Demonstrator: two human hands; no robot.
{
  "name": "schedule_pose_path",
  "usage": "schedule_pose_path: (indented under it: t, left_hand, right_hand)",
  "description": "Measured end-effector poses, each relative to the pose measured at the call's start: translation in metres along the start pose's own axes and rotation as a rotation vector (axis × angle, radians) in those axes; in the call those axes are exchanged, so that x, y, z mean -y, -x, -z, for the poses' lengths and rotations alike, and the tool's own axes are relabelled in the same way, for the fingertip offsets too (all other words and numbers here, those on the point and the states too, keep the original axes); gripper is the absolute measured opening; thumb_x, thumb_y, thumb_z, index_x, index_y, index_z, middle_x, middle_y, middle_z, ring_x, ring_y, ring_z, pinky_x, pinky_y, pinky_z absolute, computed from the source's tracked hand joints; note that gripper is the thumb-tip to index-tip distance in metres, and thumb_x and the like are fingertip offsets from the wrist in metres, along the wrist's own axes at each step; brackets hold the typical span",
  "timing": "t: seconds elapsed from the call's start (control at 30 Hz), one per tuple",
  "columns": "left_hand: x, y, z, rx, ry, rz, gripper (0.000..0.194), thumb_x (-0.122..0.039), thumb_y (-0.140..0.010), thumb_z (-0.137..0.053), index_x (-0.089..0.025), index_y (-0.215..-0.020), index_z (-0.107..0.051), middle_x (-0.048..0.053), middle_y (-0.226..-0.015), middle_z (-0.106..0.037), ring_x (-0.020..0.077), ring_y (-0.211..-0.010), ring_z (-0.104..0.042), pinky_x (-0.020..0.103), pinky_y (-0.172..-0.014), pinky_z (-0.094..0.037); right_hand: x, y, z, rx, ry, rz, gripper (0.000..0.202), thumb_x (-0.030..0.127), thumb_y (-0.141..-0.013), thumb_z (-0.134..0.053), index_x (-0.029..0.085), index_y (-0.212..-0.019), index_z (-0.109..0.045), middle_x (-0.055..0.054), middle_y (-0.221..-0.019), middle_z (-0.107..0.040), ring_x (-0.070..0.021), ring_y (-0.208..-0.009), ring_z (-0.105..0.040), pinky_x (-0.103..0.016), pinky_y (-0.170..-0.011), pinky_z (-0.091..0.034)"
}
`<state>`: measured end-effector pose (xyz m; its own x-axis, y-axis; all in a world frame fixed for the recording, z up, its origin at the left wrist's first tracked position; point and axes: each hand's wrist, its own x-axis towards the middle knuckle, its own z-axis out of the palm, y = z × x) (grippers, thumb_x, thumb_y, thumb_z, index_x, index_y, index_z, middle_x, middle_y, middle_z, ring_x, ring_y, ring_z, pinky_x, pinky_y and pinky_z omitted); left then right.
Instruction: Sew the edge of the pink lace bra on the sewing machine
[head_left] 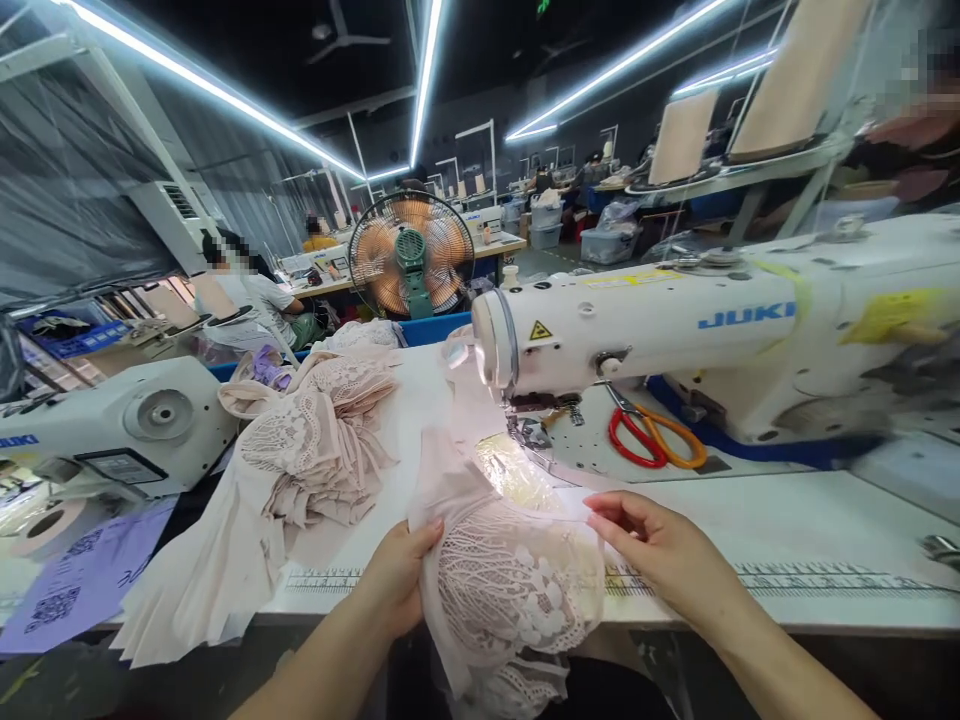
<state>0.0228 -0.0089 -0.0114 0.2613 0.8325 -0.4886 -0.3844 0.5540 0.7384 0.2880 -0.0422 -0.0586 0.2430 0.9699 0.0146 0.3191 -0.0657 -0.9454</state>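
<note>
Lace piece (510,590) is bunching before the presser foot (534,432); your left hand (401,580) and right hand (652,545) fingers are pinching its edges, risking a crooked seam.

Dark ceiling, bright strip lights (225,95), standing fan (411,255), possibly curtained left wall (67,190)

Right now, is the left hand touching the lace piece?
Touching. The head view shows the left hand with its thumb and fingers pinching the left edge of the pink lace piece at the table's front edge.
</note>
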Motion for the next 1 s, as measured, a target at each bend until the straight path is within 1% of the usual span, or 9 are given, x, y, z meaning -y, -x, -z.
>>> schedule_pose_path:
  t: [0.07,0.17,0.27,0.37,0.53,0.73,0.87,0.93,1.0]
  left_hand:
    - [0.000,0.000,0.001,0.004,0.016,-0.010,0.012,-0.009,-0.075,-0.064,-0.007,-0.087,-0.066,0.014,-0.077,-0.072,0.0289,-0.090,-0.068,0.040,-0.088,-0.052]
    - [0.000,0.000,0.002,-0.011,0.029,-0.016,0.013,-0.009,-0.075,-0.065,-0.008,-0.087,-0.066,0.013,-0.078,-0.073,0.0284,-0.089,-0.069,0.040,-0.088,-0.052]
    - [-0.001,0.001,0.004,-0.006,0.020,-0.012,0.020,-0.012,-0.075,-0.068,-0.008,-0.094,-0.067,0.013,-0.083,-0.073,0.0291,-0.091,-0.069,0.040,-0.090,-0.052]
    - [-0.001,0.000,0.007,0.030,0.013,-0.017,0.032,-0.014,-0.075,-0.070,-0.009,-0.106,-0.065,0.014,-0.088,-0.073,0.0306,-0.094,-0.068,0.041,-0.090,-0.052]
    - [-0.002,-0.001,0.005,-0.053,-0.011,-0.036,0.042,-0.009,-0.077,-0.066,-0.009,-0.118,-0.060,0.014,-0.094,-0.073,0.0305,-0.094,-0.068,0.041,-0.086,-0.055]
    - [-0.002,0.001,0.002,-0.062,0.012,-0.032,0.048,-0.007,-0.079,-0.063,-0.009,-0.126,-0.053,0.013,-0.097,-0.073,0.0302,-0.096,-0.068,0.041,-0.087,-0.055]
    - [-0.002,0.004,0.000,-0.078,0.061,-0.042,0.054,-0.006,-0.080,-0.060,-0.011,-0.133,-0.046,0.013,-0.098,-0.073,0.0295,-0.097,-0.067,0.041,-0.089,-0.054]
    - [-0.004,0.008,-0.002,-0.094,0.076,-0.053,0.056,-0.005,-0.081,-0.059,-0.011,-0.135,-0.044,0.013,-0.099,-0.072,0.0292,-0.097,-0.067,0.041,-0.089,-0.054]
    - [-0.011,0.013,-0.003,-0.115,0.067,-0.071,0.056,-0.004,-0.081,-0.058,-0.011,-0.135,-0.045,0.014,-0.099,-0.072,0.0293,-0.096,-0.068,0.041,-0.089,-0.054]
  right_hand:
    - [-0.002,-0.001,0.001,-0.015,0.006,-0.009,0.032,0.046,-0.068,-0.066,0.022,-0.088,-0.068,-0.007,-0.085,-0.071,-0.0264,-0.077,-0.062,-0.039,-0.070,-0.046]
    - [0.003,0.003,0.000,-0.040,-0.038,-0.006,0.032,0.046,-0.067,-0.067,0.022,-0.088,-0.068,-0.006,-0.084,-0.070,-0.0260,-0.081,-0.061,-0.038,-0.072,-0.047]
    - [0.016,0.012,-0.005,-0.047,-0.134,0.012,0.032,0.047,-0.068,-0.066,0.021,-0.088,-0.065,-0.006,-0.083,-0.067,-0.0226,-0.079,-0.060,-0.035,-0.073,-0.049]
    - [0.032,0.020,-0.012,-0.084,-0.226,0.044,0.031,0.048,-0.067,-0.065,0.021,-0.081,-0.062,-0.003,-0.075,-0.064,-0.0195,-0.072,-0.058,-0.033,-0.067,-0.049]
    - [0.052,0.026,-0.019,-0.143,-0.293,0.091,0.024,0.043,-0.066,-0.065,0.021,-0.076,-0.061,-0.002,-0.071,-0.061,-0.0172,-0.066,-0.055,-0.030,-0.061,-0.046]
    - [0.054,0.030,-0.021,-0.200,-0.250,0.096,0.020,0.036,-0.068,-0.062,0.022,-0.082,-0.062,-0.002,-0.074,-0.061,-0.0177,-0.067,-0.055,-0.031,-0.061,-0.045]
    - [0.054,0.032,-0.021,-0.232,-0.219,0.127,0.018,0.035,-0.070,-0.061,0.023,-0.083,-0.062,-0.001,-0.073,-0.060,-0.0163,-0.063,-0.053,-0.031,-0.059,-0.044]
    - [0.057,0.032,-0.020,-0.236,-0.216,0.142,0.018,0.035,-0.071,-0.060,0.023,-0.083,-0.061,-0.001,-0.075,-0.060,-0.0160,-0.062,-0.052,-0.031,-0.059,-0.045]
    - [0.060,0.029,-0.019,-0.223,-0.227,0.157,0.021,0.037,-0.073,-0.059,0.023,-0.088,-0.061,-0.003,-0.082,-0.062,-0.0176,-0.069,-0.055,-0.032,-0.063,-0.047]
